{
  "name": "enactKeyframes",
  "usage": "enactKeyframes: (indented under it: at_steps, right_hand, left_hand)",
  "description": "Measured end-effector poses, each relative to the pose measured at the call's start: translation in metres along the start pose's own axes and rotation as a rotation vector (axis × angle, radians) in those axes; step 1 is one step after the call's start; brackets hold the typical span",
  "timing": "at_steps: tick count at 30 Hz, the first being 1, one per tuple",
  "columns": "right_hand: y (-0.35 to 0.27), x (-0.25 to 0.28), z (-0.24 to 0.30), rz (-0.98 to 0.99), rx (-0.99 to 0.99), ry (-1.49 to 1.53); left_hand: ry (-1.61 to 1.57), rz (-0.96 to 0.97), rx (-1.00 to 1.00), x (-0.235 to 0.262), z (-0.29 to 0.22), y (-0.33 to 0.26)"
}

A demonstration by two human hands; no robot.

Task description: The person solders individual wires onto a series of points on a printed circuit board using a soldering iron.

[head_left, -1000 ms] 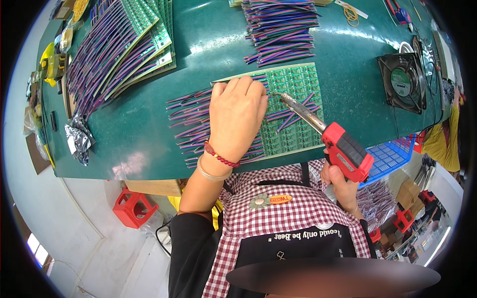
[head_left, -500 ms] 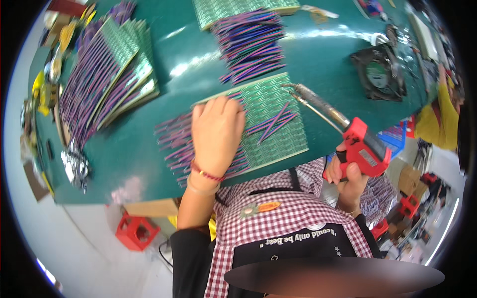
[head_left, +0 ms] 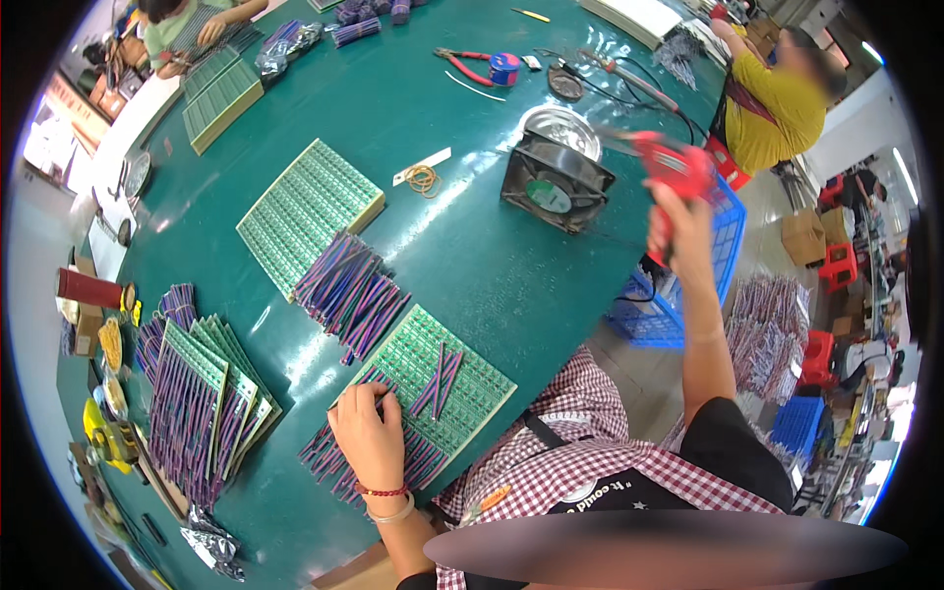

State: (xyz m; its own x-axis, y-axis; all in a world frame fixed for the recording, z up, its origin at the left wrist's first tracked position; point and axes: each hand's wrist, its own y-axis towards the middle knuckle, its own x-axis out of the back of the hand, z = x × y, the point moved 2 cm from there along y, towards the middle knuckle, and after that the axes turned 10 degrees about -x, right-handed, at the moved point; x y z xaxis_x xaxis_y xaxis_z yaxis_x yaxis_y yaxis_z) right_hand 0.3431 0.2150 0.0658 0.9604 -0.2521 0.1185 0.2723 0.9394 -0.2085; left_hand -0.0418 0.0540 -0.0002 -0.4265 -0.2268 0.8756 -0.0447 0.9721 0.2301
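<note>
My left hand (head_left: 369, 433) rests on the green circuit board panel (head_left: 477, 388), over rows of purple and pink wires (head_left: 329, 462) that stick out past its left side. The fingers are curled, and whatever is under their tips is hidden. A few loose wires (head_left: 449, 382) lie across the panel. Out to the right, my right hand (head_left: 683, 231) grips a red soldering gun (head_left: 677, 165) by its handle. Motion blurs the gun; its tip points left, close to a shiny metal bowl (head_left: 565, 128) behind a black fan (head_left: 556, 182).
A wire pile (head_left: 349, 290) overlaps another panel stack (head_left: 310, 206). Wired panels (head_left: 202, 393) are fanned out at left. Pliers (head_left: 472, 69), a solder spool (head_left: 504, 69) and a corded iron (head_left: 639, 84) lie farther back. A blue crate (head_left: 723, 236) stands right; co-workers sit at the far edges.
My right hand has swung the soldering gun away from the panel, out to the right by the fan and bowl. My view has turned and widened. The left hand has stayed on the wires.
</note>
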Motion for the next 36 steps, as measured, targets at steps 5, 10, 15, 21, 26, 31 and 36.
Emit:
enactKeyframes:
  at_steps: [5, 10, 15, 21, 26, 31, 36]
  right_hand:
    - [-0.005, -0.008, 0.007, -0.033, 0.262, 0.197]
    - [0.035, -0.010, -0.020, -0.086, 0.079, -0.183]
    - [-0.007, 0.017, 0.009, 0.055, 0.367, 0.244]
    - [-0.064, -0.013, -0.009, 0.330, 0.299, 0.274]
    - [-0.109, -0.036, -0.049, 0.618, -0.060, 0.331]
    - [-0.139, -0.061, -0.074, 0.756, -0.247, 0.133]
    - [-0.145, -0.073, -0.093, 0.862, -0.362, 0.001]
  left_hand:
    - [0.065, 0.086, 0.054, 0.009, 0.000, -0.003]
    - [0.153, 0.063, 0.074, 0.029, -0.014, -0.010]
    - [0.109, -0.039, 0.047, 0.027, -0.020, -0.003]
    - [0.152, -0.003, 0.105, 0.007, 0.004, 0.001]
    - [0.163, -0.015, 0.102, 0.000, 0.006, -0.004]
    - [0.241, 0.032, 0.105, -0.005, 0.001, 0.000]
    - [0.211, 0.018, 0.108, -0.004, -0.001, 0.002]
